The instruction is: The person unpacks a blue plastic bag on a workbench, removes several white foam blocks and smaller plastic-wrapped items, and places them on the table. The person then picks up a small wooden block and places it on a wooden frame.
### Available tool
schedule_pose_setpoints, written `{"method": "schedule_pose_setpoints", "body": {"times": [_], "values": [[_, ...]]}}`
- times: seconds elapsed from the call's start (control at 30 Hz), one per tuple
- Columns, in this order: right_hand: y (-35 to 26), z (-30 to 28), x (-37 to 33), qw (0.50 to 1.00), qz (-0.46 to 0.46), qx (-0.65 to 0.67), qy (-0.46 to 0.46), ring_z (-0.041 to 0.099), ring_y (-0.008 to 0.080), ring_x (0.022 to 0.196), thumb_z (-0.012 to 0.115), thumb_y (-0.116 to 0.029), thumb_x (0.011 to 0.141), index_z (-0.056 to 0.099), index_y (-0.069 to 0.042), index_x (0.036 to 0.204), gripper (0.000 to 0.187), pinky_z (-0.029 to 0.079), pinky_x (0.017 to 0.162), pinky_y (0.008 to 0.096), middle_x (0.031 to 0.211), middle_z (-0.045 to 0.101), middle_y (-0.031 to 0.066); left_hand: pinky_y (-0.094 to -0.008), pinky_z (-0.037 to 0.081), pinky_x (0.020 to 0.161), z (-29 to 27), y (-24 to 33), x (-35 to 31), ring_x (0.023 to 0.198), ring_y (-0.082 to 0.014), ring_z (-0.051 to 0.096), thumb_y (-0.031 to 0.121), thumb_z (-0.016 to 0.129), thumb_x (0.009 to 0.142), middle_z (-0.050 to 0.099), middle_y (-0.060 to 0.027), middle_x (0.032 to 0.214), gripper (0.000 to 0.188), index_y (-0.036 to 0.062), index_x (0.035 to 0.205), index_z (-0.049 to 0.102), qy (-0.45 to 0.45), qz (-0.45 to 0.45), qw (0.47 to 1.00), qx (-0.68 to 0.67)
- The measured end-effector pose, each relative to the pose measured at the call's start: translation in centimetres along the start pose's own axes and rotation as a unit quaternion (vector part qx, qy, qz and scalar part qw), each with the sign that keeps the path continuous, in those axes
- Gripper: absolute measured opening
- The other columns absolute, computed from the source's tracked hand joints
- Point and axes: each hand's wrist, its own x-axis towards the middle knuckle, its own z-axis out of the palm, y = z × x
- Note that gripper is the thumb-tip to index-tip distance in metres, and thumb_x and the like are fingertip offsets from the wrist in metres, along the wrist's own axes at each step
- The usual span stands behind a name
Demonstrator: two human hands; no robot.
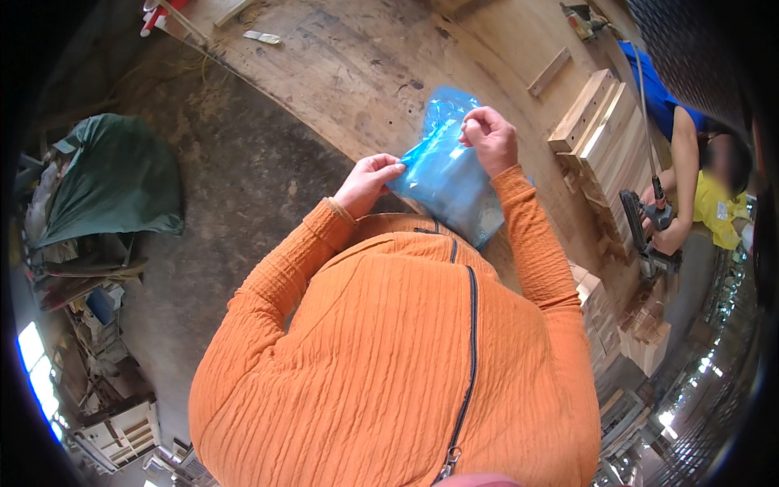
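Observation:
A crinkled, see-through blue plastic bag (451, 172) lies at the near edge of the wooden table, right in front of my body. My left hand (372, 183) pinches the bag's left edge between thumb and fingers. Over the bag's upper right side is my right hand (492, 140), its fingers curled together in a pinch. Whether that hand grips the film or some small thing is too hard to see. Something pale shows dimly through the lower part of the bag, its kind unclear.
Beyond the bag stretches the worn wooden table (341, 81), with a small pale strip (262, 37) and a wood stick (550, 71) on it. Stacked wood panels (600, 130) stand right. There a person in blue handles a power tool (649, 219). A green cover (118, 178) drapes items left.

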Motion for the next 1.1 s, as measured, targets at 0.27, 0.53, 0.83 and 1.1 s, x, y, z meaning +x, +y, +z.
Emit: {"method": "schedule_pose_setpoints", "body": {"times": [0.27, 0.53, 0.83, 1.1], "values": [[-3.8, -7.5, -9.6, 0.956, 0.123, 0.213, -0.159, 0.046, 0.0109, 0.054, 0.042, -0.011, 0.078, 0.048, -0.003, 0.073, 0.011, 0.040, 0.051, 0.0246, 0.063, 0.052, 0.0058, -0.0232, 0.047, 0.068, 0.9, 4.6, 1.2, 0.078, -0.0083, 0.056, 0.043, 0.054, 0.090, 0.061, 0.0008, 0.087, 0.044, 0.0034, 0.105, 0.063, 0.005, -0.031, 0.979, 0.201], [0.1, -13.5, -29.8, 0.806, 0.334, -0.409, -0.267, 0.063, 0.0293, 0.074, 0.048, -0.021, 0.087, 0.057, -0.004, 0.085, 0.020, 0.050, 0.066, 0.0382, 0.086, 0.064, 0.0158, -0.0218, 0.045, 0.062, -0.6, 5.6, 2.2, 0.071, -0.0052, 0.054, 0.030, 0.067, 0.084, 0.062, 0.0026, 0.080, 0.030, 0.0026, 0.098, 0.065, -0.116, -0.050, 0.945, 0.301], [-4.5, -1.6, -10.2, 0.980, -0.095, -0.170, 0.043, 0.055, 0.0238, 0.060, 0.065, -0.003, 0.079, 0.065, -0.005, 0.087, 0.008, 0.045, 0.056, 0.0310, 0.071, 0.058, 0.0088, -0.0209, 0.043, 0.064, 0.6, 3.8, 2.1, 0.069, -0.0050, 0.051, 0.011, 0.070, 0.080, 0.060, 0.0026, 0.075, 0.012, 0.0018, 0.086, 0.065, -0.058, 0.039, 0.975, 0.213], [-2.6, 3.9, -4.7, 0.968, -0.178, -0.166, -0.068, 0.061, 0.0270, 0.076, 0.065, -0.010, 0.077, 0.065, -0.006, 0.083, 0.007, 0.051, 0.068, 0.0342, 0.082, 0.063, 0.0097, -0.0197, 0.043, 0.066, 0.7, 2.6, 2.0, 0.073, -0.0040, 0.051, 0.008, 0.069, 0.080, 0.059, 0.0030, 0.077, 0.011, 0.0015, 0.086, 0.063, -0.075, 0.078, 0.983, 0.151]]}}
